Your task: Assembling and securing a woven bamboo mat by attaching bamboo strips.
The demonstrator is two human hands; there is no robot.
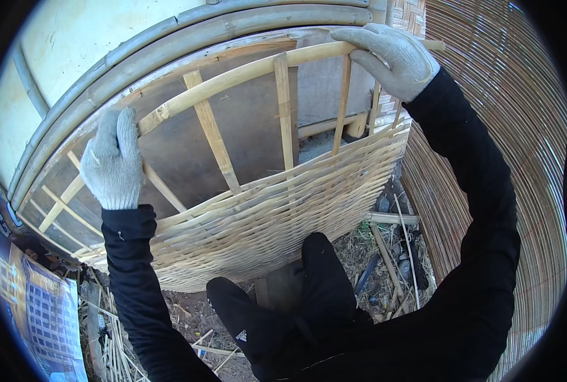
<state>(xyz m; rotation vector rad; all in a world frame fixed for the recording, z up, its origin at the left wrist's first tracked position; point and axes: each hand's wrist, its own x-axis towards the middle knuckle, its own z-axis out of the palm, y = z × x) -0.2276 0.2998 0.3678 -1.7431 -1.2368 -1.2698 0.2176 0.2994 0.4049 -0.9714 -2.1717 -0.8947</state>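
Observation:
A long bamboo strip (245, 73) arcs across the upper ends of several upright bamboo slats (212, 135). Below it, the slats run into a woven bamboo panel (277, 219) that leans in front of my knees. My left hand (113, 159), in a pale knit glove, is closed around the strip near its left part. At the upper right my right hand (398, 62), gloved the same way, grips the strip with fingers over it and thumb below. A gap of bare slats shows between the strip and the weave.
Behind the panel stand curved bamboo poles (232, 27) and a brown board (188, 146). A blind of thin bamboo sticks (519, 127) rises at the right. A printed banner (42, 312) hangs at lower left. Split bamboo scraps (385, 254) litter the ground.

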